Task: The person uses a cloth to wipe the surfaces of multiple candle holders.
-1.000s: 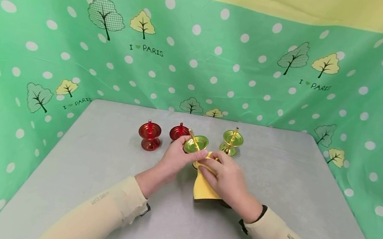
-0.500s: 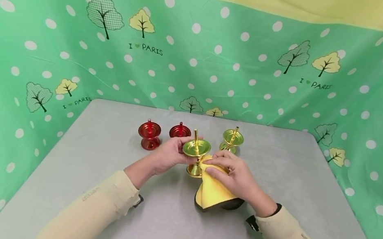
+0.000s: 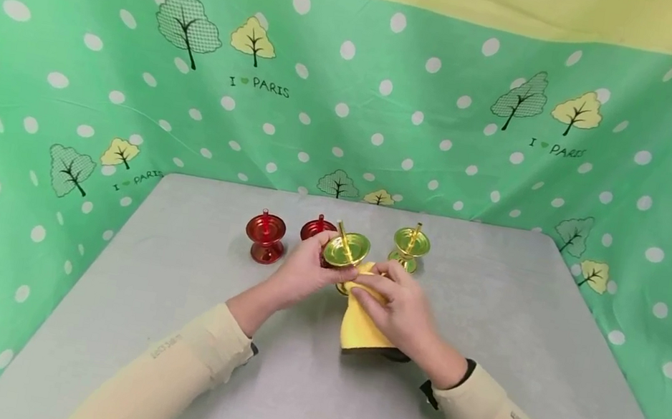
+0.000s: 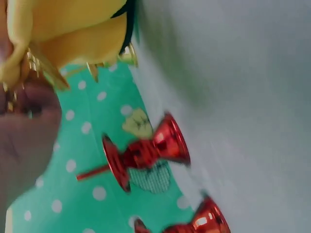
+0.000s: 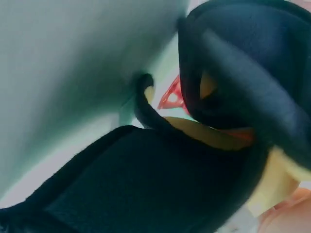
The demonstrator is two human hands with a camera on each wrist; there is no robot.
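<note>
Just in front of the far row, my left hand (image 3: 301,269) grips a shiny gold candlestick (image 3: 347,249) with a wide dish and a thin upright rod. The candlestick leans a little to the left. My right hand (image 3: 402,310) pinches a yellow cloth (image 3: 363,326) against the candlestick's stem, just under the dish. The cloth has a dark back, and its loose end hangs toward the table. Most of the stem and foot are hidden by fingers and cloth. In the right wrist view, the cloth's dark side (image 5: 136,179) fills much of the frame.
Two red candlesticks stand at the back left: one at the outer side (image 3: 265,229), the other (image 3: 317,225) partly behind my left hand. A second gold candlestick (image 3: 411,242) stands at the back right. A green dotted curtain (image 3: 353,96) surrounds the grey table (image 3: 153,298).
Half a second ago the held candlestick stood more upright, with more of its foot showing. Now it tilts left; my right hand and the cloth have moved slightly left, closer to my left hand.
</note>
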